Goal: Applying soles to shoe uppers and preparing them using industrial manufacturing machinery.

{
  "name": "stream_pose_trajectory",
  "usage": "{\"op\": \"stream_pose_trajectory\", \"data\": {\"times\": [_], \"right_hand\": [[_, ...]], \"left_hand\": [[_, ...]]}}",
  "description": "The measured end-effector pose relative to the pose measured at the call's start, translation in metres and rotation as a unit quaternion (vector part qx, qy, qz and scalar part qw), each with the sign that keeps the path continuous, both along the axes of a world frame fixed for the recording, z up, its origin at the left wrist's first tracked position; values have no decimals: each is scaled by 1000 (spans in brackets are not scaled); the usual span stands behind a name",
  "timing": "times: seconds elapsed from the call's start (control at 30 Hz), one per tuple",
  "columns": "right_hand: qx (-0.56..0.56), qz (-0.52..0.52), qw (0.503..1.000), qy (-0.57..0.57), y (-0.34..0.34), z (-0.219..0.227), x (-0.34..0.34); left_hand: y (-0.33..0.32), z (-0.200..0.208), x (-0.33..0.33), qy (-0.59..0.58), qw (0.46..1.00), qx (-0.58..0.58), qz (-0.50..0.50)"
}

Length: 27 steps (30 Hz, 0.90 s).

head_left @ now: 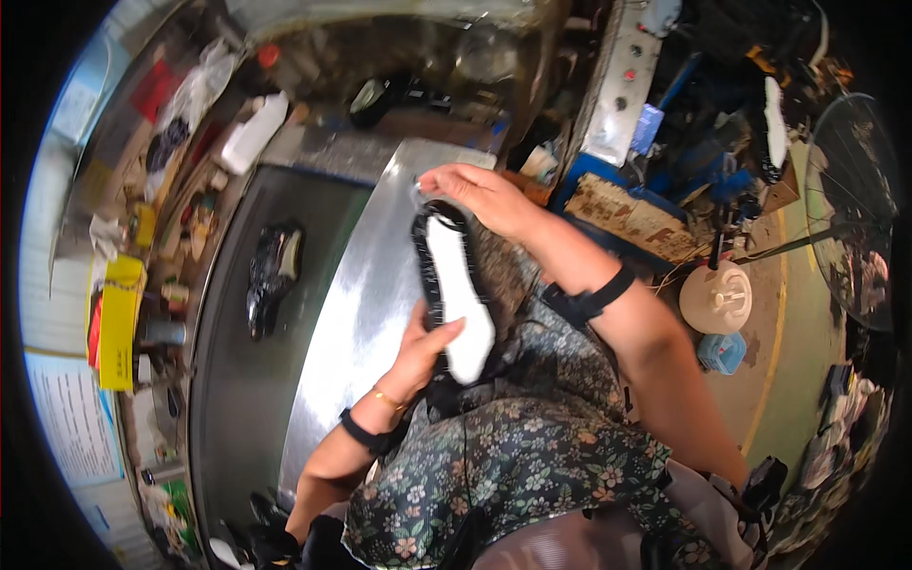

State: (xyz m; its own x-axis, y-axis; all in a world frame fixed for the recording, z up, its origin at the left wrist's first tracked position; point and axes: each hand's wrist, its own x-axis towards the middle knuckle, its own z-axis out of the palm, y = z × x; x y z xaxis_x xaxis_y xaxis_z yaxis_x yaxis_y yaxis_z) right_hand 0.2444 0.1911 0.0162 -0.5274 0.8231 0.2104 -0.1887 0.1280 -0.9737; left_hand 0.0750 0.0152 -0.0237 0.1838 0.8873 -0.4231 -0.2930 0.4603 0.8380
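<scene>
In front of me is a black shoe upper (425, 275) with a white sole-shaped board (461, 294) facing up. Pale marks like stitches or staples run along its dark edge. My left hand (418, 353) is closed round the shoe's near part, thumb lying on the white board. At the far end, my right hand (480, 197) bends over the black tip with its fingers drawn together. A small greyish bit shows under those fingertips, too blurred to name. A shiny metal table (347, 294) lies beneath and left of the shoe.
Left of the table runs a dark conveyor belt (228, 380) carrying another black shoe (275, 275). Cluttered shelves with a yellow box (119, 323) stand beyond it. On the right are a machine panel with buttons (617, 90), a whitish plastic container (714, 296), a blue basket (722, 352) and a fan (855, 209).
</scene>
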Motion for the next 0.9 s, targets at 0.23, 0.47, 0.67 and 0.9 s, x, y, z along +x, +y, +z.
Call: {"op": "stream_pose_trajectory", "data": {"times": [0.23,0.47,0.67,0.9], "right_hand": [[194,-327,723,-577,63,117,276],[-43,-624,506,-594,34,133,423],[288,-616,560,-473,-17,97,364],[226,-343,911,-25,-121,32,131]], "left_hand": [[6,10,-68,603,776,152,100],[-30,-65,-68,721,647,204,-138],[11,-20,-42,365,900,236,37],[76,41,68,-65,981,174,52]]}}
